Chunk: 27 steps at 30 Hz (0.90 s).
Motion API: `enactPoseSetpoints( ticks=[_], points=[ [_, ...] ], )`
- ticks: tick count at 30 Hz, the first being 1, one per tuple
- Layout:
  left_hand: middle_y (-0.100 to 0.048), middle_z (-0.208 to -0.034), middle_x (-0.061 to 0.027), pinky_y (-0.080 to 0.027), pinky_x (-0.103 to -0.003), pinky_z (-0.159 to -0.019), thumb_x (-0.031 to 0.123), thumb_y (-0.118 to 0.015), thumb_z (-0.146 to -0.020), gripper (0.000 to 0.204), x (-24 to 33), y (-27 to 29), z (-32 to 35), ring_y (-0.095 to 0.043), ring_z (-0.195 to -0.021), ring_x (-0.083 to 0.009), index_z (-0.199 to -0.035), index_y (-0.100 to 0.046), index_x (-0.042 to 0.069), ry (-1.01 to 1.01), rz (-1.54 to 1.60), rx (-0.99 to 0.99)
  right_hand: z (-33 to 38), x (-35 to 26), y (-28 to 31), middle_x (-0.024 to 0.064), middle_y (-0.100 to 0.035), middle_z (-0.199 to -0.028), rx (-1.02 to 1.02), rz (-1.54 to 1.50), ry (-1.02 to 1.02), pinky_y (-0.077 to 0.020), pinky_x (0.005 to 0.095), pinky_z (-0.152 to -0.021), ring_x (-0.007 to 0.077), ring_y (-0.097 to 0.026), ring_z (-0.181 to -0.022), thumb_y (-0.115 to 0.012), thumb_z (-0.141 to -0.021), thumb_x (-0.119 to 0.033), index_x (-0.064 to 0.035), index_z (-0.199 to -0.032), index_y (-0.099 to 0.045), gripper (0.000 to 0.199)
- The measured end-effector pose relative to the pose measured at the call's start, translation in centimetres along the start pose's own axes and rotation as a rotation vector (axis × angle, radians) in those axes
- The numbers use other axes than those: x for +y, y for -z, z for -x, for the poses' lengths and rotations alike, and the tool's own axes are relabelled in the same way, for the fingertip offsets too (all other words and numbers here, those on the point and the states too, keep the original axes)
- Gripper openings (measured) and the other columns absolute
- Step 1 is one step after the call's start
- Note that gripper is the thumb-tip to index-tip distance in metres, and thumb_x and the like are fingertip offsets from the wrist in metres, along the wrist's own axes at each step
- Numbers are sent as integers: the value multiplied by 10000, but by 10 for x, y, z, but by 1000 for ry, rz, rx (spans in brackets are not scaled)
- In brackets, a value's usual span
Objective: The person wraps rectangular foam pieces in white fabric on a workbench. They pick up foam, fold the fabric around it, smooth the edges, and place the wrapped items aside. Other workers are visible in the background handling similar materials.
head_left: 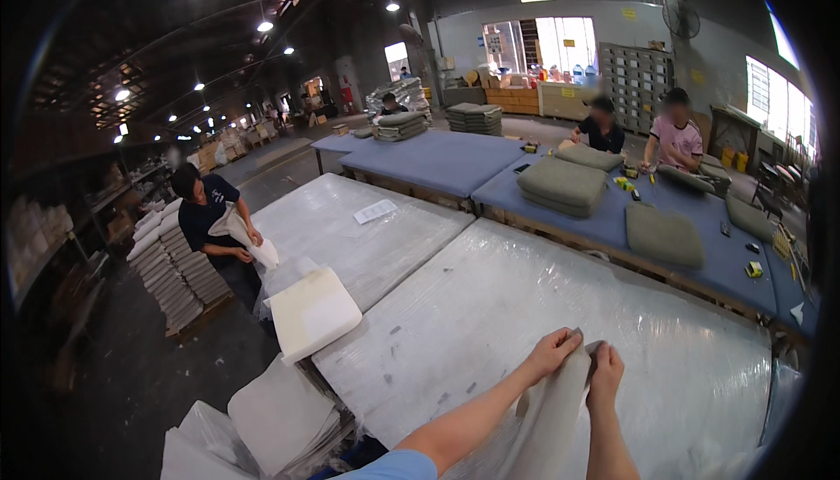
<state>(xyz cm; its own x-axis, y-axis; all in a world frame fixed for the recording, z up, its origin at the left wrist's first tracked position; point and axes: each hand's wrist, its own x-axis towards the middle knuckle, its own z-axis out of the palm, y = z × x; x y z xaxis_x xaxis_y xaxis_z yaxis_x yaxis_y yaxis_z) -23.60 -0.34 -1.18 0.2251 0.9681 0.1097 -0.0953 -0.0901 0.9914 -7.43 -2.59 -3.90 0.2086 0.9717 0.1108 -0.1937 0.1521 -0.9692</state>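
Note:
Above the near plastic-wrapped table [437, 314], my left hand [554, 355] pinches the top edge of a pale grey cloth piece [551, 423], perhaps a cushion cover. Just beside it, my right hand [605, 373] grips the same edge, fingers closed. From both hands the cloth hangs down in long folds toward the lower edge of the view. Its lower part is cut off by the frame. A small gap separates the two hands, and the fingertips are partly hidden.
At left, a person [214, 217] handles a white cover beside a cream foam cushion [315, 312]. Pale sheets [284, 414] are stacked below. Grey-green cushions [560, 184] and small tools lie on blue tables [442, 161], with more people beyond. A white paper [375, 211] rests on the far wrapped table.

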Motion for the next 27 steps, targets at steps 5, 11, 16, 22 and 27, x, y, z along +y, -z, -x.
enactPoseSetpoints(
  ticks=[5, 11, 16, 22, 27],
  points=[
    [-612, -926, 43, -453, -248, -780, 505, -548, -1049, 455, 3, -4, 13, -525, -852, -65, -1075, -664, 66, 260, 49, -184, -15, -21, -12, -57, -488, -697, 19, 52, 42, -320, 266, -567, 51, -396, -661, -595, -1047, -271, -56, -743, -551, 375],
    [-637, -891, 19, -464, -252, -727, 469, -546, -1050, 448, 12, -20, 19, -543, -792, -72, -1034, -689, 45, 254, 2, -197, -37, -8, -6, 11, -441, -538, 90, 404, 159, -312, 351, -502, 101, -360, -550, -705, -938, -292, -21, -580, -490, 498],
    [-681, -823, 8, -480, -268, -659, 408, -566, -1041, 412, 4, -34, 3, -582, -713, -79, -966, -739, 42, 317, 131, -38, -50, 5, -7, 180, -568, -580, 151, 525, 192, -403, 441, -546, 267, -494, -513, -698, -882, -343, 3, -638, -625, 431],
    [-718, -931, -81, -520, -293, -758, 440, -525, -1059, 471, -5, -39, 0, -658, -825, -141, -1091, -728, 16, 373, -4, -50, 17, -38, 12, 164, -641, -1082, 311, 546, 327, -481, 385, -889, 269, -606, -981, -788, -845, -269, -45, -1160, -617, 423],
    [-652, -1248, -219, -458, -423, -1024, 421, -526, -1046, 529, -43, -58, 49, -598, -1189, -338, -1387, -550, 17, -88, -566, 191, 171, -108, 34, 233, -486, -1425, -90, 780, 276, -415, 428, -1109, 363, -498, -1315, -800, -828, -168, -65, -1496, -399, 786]
  ],
)
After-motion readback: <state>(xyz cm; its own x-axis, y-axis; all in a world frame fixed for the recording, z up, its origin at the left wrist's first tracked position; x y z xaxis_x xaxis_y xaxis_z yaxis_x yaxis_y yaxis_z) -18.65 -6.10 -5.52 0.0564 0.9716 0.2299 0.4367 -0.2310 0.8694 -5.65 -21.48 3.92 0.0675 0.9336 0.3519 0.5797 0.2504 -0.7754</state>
